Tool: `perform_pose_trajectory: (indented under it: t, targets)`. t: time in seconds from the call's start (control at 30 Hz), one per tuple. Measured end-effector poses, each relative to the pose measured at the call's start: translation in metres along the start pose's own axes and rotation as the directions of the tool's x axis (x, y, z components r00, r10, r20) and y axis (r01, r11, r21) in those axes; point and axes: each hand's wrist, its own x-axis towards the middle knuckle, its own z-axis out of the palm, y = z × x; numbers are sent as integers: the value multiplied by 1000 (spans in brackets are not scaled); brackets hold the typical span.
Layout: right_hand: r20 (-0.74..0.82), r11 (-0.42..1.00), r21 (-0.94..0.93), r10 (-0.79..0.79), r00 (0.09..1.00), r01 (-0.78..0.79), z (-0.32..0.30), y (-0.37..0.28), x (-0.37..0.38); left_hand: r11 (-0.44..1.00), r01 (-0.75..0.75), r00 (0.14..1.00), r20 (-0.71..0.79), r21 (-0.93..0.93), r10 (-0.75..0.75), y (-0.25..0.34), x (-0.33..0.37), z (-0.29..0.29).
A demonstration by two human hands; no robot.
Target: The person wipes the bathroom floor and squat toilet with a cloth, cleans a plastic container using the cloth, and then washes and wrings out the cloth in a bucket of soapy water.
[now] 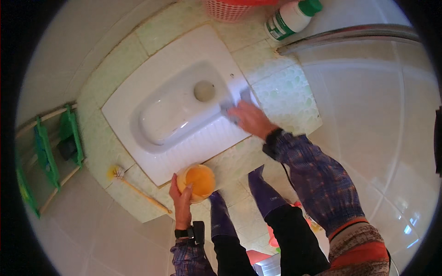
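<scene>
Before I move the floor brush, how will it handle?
The brush is probably stiff, given its straight, wood-coloured handle. It looks fairly light, since that handle is slim. Pushed, it may pivot or roll, as it lies loose on the tiles with a rounded, bristly head.

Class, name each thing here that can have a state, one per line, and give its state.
Round tub: lidless, held
Left hand: gripping the tub
Right hand: blurred, grip unclear
Grey cloth or pad: blurred, at the right hand
Squat toilet: drain hole uncovered
White bottle: green cap on
Toilet brush: lying down
Purple boots: worn
</scene>
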Motion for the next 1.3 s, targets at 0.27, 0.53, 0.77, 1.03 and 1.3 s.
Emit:
perform_pose_trajectory:
  t: [0.27, 0.53, 0.77, 1.03, 1.3]
  targets:
    - [128, 890, 405, 172, 977, -210, 4, -153, -69, 1000, 2, 999, 41, 3, -2, -10, 13, -6]
    - [460, 971, 131, -238, 855, 200, 48, -184, -50, 943, -205, 977, 118, 260, 180, -16, 18, -11]
    - [304, 932, 358, -174, 937, 57, 89, -186, -65, 867, -380, 925, 139, 322, 354, -38, 12, -7]
    - [510, 548, 656, 186, 840, -520, 119, -180, -93, 891, -209, 974, 6, 404, 226, -58, 22, -5]
    - [545, 258, 743, 303, 781, -618, 99, -195, -87, 973, 112, 954, -294, 201, -49, -52, 12, -3]
